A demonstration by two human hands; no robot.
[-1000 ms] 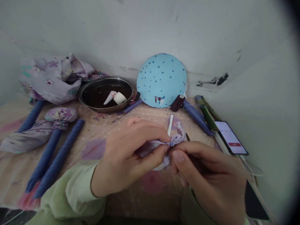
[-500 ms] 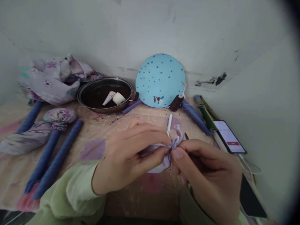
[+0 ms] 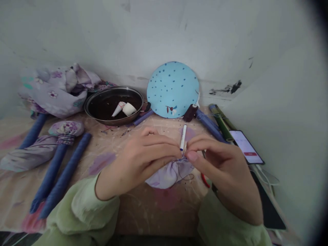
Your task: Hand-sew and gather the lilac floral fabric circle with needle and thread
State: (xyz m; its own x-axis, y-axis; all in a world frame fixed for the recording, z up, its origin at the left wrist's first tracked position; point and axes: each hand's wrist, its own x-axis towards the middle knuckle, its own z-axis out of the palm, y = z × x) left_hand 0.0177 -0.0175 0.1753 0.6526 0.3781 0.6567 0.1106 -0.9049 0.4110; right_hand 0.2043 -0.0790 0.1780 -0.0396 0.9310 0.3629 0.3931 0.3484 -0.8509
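Observation:
A piece of lilac patterned cloth [image 3: 167, 175] hangs gathered beneath my fingertips, low over the table. My left hand [image 3: 143, 159] is closed in a pinch at the cloth's bunched upper edge. Just to the right, my right hand [image 3: 220, 165] pinches with thumb and forefinger close to the same edge; what lies between those fingertips is too small to make out. A dark thread [image 3: 189, 177] loops loosely across the front of the cloth. Behind the fingertips lies a white marker pen [image 3: 183, 136] with a blue end. A red scissors-like handle [image 3: 205, 180] is partly hidden by my right hand.
A metal pan [image 3: 102, 120] holds two white pieces. A blue dotted disc [image 3: 173, 89] leans on the wall beside a dark thread spool [image 3: 190, 113]. Blue rolls [image 3: 65, 176] and bundled floral cloth [image 3: 51, 92] lie left; bamboo pieces [image 3: 221, 123] and a phone [image 3: 247, 148] lie right.
My fingertips have shifted slightly up and left. The cloth now hangs lower in fuller view, with the dark thread loop and red handle showing. The camera view has shifted a little.

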